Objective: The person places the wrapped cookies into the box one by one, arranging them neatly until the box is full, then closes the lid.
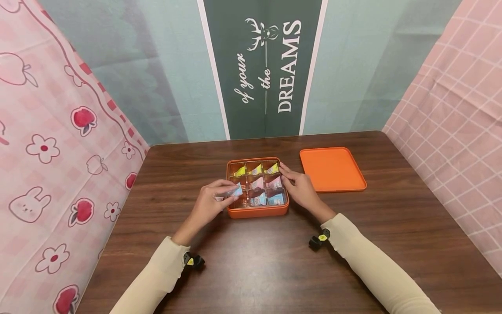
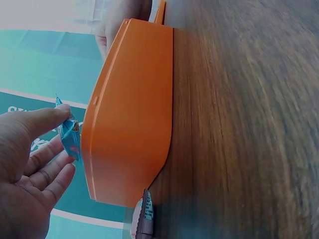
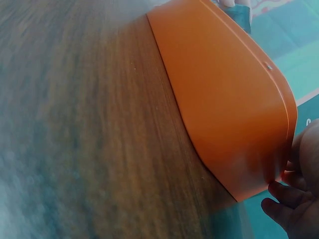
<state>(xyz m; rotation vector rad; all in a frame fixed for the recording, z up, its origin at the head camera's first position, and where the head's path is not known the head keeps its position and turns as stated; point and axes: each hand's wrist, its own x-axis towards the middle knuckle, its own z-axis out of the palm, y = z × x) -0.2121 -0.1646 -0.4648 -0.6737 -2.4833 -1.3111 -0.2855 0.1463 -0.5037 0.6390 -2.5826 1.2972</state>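
An orange box (image 1: 256,212) with a clear divided insert stands on the table. Small wrapped packets lie in its compartments: yellow packets (image 1: 255,169) along the far row, pink packets (image 1: 256,182) in the middle row and blue packets (image 1: 276,199) in the near row. Over the left column, my left hand (image 1: 211,198) pinches a blue packet (image 2: 70,132) between thumb and fingers, right beside the rim in the left wrist view. My right hand (image 1: 300,187) rests its fingers against the box's right side. A pink packet (image 2: 143,219) lies on the table by the box's left side, partly hidden.
An orange lid (image 1: 331,169) lies flat on the brown wooden table (image 1: 251,261), to the right of the box. Fabric hangings enclose the table: pink ones at both sides and a green one (image 1: 266,126) with lettering at the back.
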